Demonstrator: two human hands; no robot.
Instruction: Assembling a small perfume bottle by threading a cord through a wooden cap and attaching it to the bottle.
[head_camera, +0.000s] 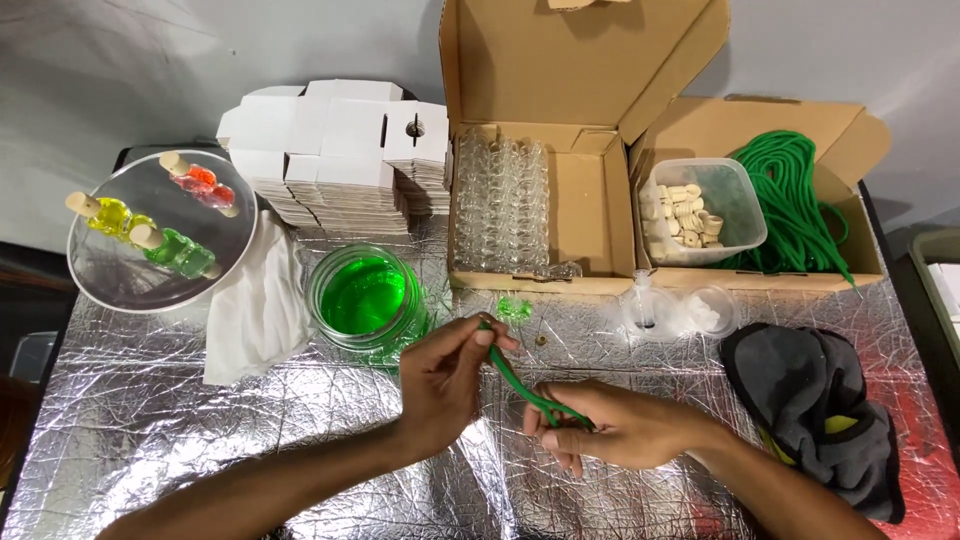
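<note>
Just in front of the jar of green liquid (365, 297), we pinch the green cord (522, 388) with our left hand (447, 378) at its upper end and our right hand (600, 425) clamped on its lower end, best kept taut above the foil-covered tabletop (150, 400).

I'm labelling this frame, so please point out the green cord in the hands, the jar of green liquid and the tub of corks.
green cord (520, 387), head view, middle of the stretch between the hands.
jar of green liquid (363, 297), head view, liquid surface.
tub of corks (745, 205), head view, bare right side.
</note>
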